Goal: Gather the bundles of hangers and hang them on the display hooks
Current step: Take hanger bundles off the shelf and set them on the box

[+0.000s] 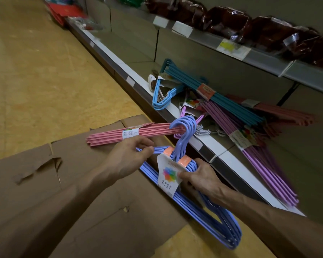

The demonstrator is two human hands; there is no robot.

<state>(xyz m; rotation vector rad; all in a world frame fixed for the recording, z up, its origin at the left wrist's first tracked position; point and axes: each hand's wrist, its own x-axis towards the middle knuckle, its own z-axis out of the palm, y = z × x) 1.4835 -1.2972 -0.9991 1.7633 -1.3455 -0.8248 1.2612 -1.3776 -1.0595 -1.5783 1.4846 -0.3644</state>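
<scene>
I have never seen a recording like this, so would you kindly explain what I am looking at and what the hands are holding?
There is no machine here: a camera worn on a person's head looks down at their two bare hands in a shop aisle. The left hand and right hand together hold a bundle of periwinkle-blue plastic hangers, bound by a paper label; the right thumb presses on that label. A bundle of pink hangers lies on the flattened brown cardboard box on the floor. On the low white shelf lie more bundles: teal hangers, light blue hangers and purple hangers. No display hooks show.
</scene>
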